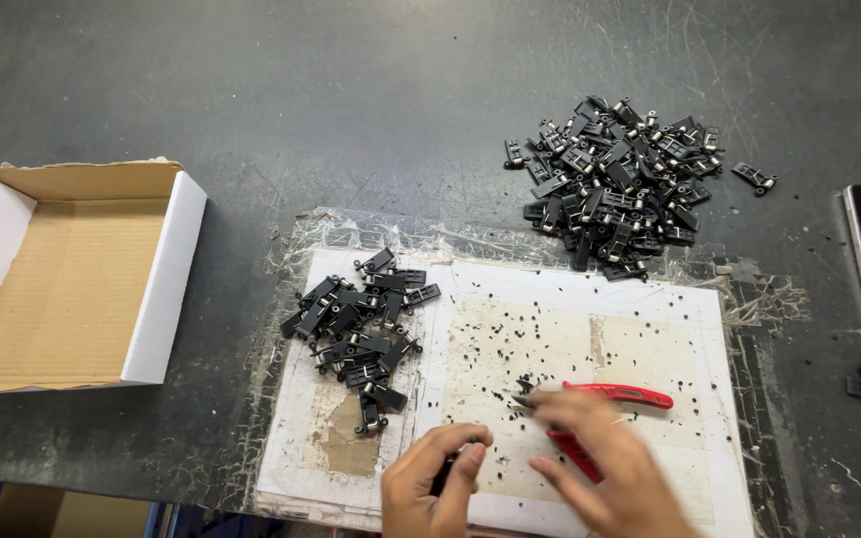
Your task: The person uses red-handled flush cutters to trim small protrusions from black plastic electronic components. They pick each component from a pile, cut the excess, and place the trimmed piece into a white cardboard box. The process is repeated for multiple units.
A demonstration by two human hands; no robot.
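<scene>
Stretching across a dark, scuffed tabletop (pixel 371 90), a taped-down white sheet (pixel 650 319) speckled with black shavings serves as the work surface. At its near edge, the left hand (pixel 433 485) has its grip pinched shut on a small black part (pixel 442 474). The right hand (pixel 605 466), blurred, is closed around red-handled cutters (pixel 622 396). Two heaps of black clips lie beyond, the smaller pile (pixel 361 324) on the sheet, the larger pile (pixel 615 184) farther back. An open cardboard box (pixel 72 274) sits at left.

Both hands are bare, with no gloves, rings or bands in view. The left hand (pixel 435 483) and the right hand (pixel 600 468) show only to the wrists, sleeveless there, just below the white paper sheet (pixel 650 319).
</scene>
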